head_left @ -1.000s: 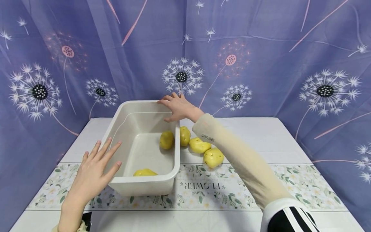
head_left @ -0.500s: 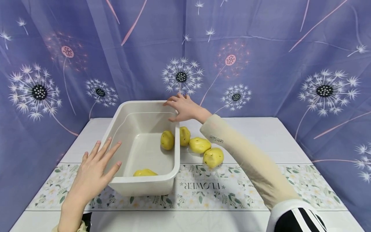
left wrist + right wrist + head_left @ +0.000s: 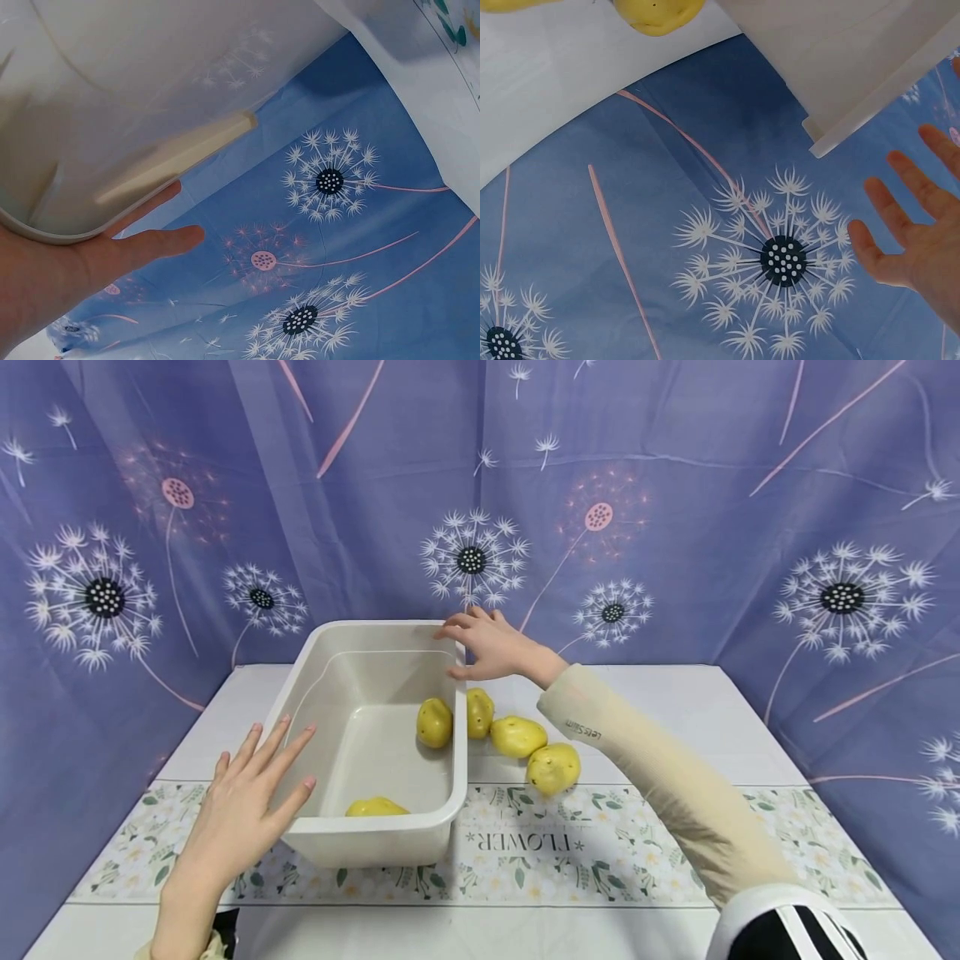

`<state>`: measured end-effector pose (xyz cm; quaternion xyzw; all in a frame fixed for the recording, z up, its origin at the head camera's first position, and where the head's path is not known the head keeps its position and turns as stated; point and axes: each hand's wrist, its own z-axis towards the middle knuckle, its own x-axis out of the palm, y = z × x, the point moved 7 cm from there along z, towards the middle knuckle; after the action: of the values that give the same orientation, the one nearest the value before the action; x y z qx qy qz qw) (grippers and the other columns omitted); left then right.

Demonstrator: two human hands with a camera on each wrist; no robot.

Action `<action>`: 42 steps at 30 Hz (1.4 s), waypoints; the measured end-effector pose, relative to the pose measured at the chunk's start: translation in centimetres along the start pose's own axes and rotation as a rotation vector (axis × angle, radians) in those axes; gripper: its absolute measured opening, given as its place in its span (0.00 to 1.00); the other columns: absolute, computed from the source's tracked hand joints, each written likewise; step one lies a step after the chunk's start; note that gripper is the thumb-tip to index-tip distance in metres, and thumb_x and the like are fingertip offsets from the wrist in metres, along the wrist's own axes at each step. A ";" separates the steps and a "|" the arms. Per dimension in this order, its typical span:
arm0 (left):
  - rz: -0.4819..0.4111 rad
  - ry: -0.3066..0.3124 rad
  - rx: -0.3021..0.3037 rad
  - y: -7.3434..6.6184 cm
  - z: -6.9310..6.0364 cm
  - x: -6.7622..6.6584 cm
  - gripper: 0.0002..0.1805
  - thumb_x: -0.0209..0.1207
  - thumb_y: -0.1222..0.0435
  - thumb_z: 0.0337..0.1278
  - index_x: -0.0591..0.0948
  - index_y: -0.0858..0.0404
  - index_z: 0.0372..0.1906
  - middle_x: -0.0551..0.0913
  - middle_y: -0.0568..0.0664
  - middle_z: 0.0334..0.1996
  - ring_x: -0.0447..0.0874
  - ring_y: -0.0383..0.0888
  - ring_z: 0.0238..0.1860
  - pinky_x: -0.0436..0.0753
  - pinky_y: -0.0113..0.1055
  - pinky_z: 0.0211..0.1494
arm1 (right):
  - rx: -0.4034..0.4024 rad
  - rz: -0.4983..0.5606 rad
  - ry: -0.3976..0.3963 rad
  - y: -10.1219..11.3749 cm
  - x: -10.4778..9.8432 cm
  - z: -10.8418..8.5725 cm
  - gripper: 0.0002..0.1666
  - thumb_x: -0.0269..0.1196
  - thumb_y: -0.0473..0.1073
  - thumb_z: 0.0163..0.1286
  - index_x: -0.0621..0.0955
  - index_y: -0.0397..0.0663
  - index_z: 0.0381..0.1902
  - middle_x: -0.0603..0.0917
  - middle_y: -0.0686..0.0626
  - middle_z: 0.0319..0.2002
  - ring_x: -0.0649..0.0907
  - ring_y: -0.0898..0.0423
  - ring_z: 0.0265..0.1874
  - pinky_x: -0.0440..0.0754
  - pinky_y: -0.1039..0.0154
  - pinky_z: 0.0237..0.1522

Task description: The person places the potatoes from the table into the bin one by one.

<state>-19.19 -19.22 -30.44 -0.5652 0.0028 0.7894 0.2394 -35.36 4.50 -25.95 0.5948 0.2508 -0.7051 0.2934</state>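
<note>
A deep off-white bin (image 3: 372, 823) stands left of centre on the table. One yellow potato (image 3: 434, 723) lies inside by its right wall, and another potato (image 3: 375, 807) is partly hidden behind the front wall. My left hand (image 3: 236, 814) is at the bin's front left edge with fingers spread; in the left wrist view the rim (image 3: 67, 238) lies against that hand. Over the back right corner, my right hand (image 3: 495, 647) has loosely spread fingers and holds nothing. In the right wrist view its fingertips are apart from the bin's rim (image 3: 885, 101).
Outside the bin's right wall, a row of 3 potatoes (image 3: 518, 737) runs toward the front right. A flowered strip (image 3: 525, 881) crosses the white table (image 3: 637, 702). Purple dandelion-print cloth (image 3: 360, 543) hangs behind and at both sides.
My right hand has shifted a little to the right, from over the bin to its back right corner. The left hand and the potatoes stay in place.
</note>
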 end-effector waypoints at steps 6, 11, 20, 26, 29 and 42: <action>-0.003 0.000 -0.003 0.0 0.0 0.1 0.31 0.48 0.50 0.59 0.57 0.44 0.67 0.55 0.56 0.68 0.44 0.62 0.69 0.45 0.71 0.59 | -0.026 0.009 -0.023 0.1 -0.1 -0.8 0.32 0.57 0.57 0.57 0.71 0.53 0.58 0.72 0.49 0.58 0.68 0.50 0.53 0.66 0.51 0.48; -0.001 -0.004 0.001 0.0 0.0 0.0 0.31 0.48 0.50 0.59 0.57 0.44 0.67 0.55 0.56 0.68 0.44 0.62 0.69 0.46 0.71 0.59 | -0.038 0.005 -0.031 0.0 -0.1 -1.5 0.31 0.56 0.57 0.59 0.70 0.53 0.59 0.73 0.49 0.57 0.69 0.50 0.50 0.66 0.54 0.43; -0.006 -0.002 -0.004 0.0 0.0 0.0 0.30 0.49 0.50 0.59 0.58 0.46 0.67 0.55 0.57 0.68 0.43 0.61 0.69 0.46 0.71 0.59 | -0.049 -0.002 -0.042 0.0 0.1 -2.8 0.28 0.55 0.52 0.61 0.71 0.52 0.58 0.73 0.48 0.57 0.70 0.50 0.50 0.65 0.57 0.40; -0.007 0.002 -0.008 0.0 0.0 -0.1 0.30 0.48 0.50 0.59 0.57 0.45 0.67 0.54 0.56 0.69 0.43 0.61 0.69 0.46 0.71 0.59 | -0.059 -0.019 -0.042 0.0 0.2 -3.6 0.27 0.55 0.52 0.61 0.71 0.51 0.58 0.73 0.47 0.56 0.71 0.49 0.50 0.66 0.55 0.41; -0.006 0.004 -0.008 -0.1 0.0 -0.1 0.30 0.48 0.50 0.60 0.57 0.45 0.67 0.54 0.56 0.69 0.43 0.61 0.69 0.46 0.70 0.59 | -0.072 -0.031 -0.049 -0.1 0.3 -3.9 0.26 0.55 0.51 0.62 0.71 0.50 0.58 0.73 0.47 0.56 0.71 0.49 0.50 0.66 0.54 0.42; -0.002 -0.003 -0.004 0.0 0.0 0.0 0.30 0.49 0.50 0.59 0.58 0.46 0.67 0.55 0.56 0.68 0.44 0.61 0.69 0.47 0.70 0.59 | -0.088 -0.071 -0.077 -1.0 0.9 -5.7 0.26 0.57 0.51 0.60 0.72 0.51 0.56 0.75 0.48 0.54 0.72 0.50 0.49 0.67 0.56 0.40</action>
<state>-19.18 -19.24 -30.43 -0.5645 0.0002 0.7900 0.2392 -32.24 9.07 -27.82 0.5445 0.2912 -0.7256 0.3036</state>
